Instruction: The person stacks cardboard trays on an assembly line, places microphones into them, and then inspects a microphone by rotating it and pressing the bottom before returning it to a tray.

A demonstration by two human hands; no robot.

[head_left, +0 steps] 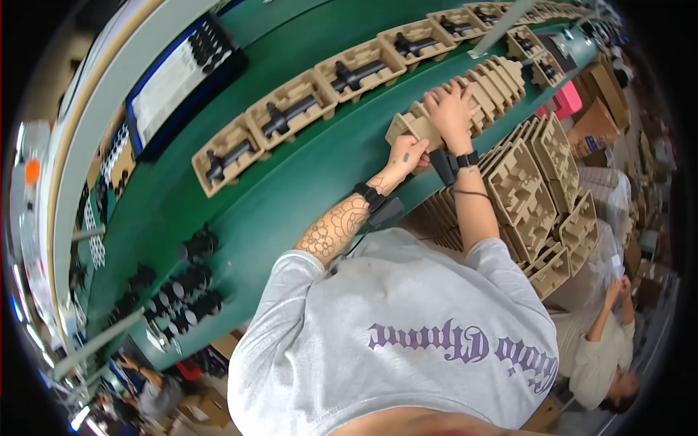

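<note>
A row of nested brown moulded-pulp trays [499, 86] lies on the green work surface, their edges facing up. My left hand [408, 154] is closed at the near end of this stack, thumb and curled fingers against the nearest pulp tray [420, 125]. Just beyond it, my right hand [452, 116] rests on top of the stack with its fingers spread over the tray edges. Its fingertips are partly lost between the edges. Both wrists wear black straps with dark devices.
A line of pulp trays [291, 112] holding black tool-like parts curves along the green conveyor [313, 156]. More trays [520, 192] are piled at my right. Black cylindrical parts [182, 287] stand at the left, near a blue-edged bin [163, 91]. Another person [607, 349] is at lower right.
</note>
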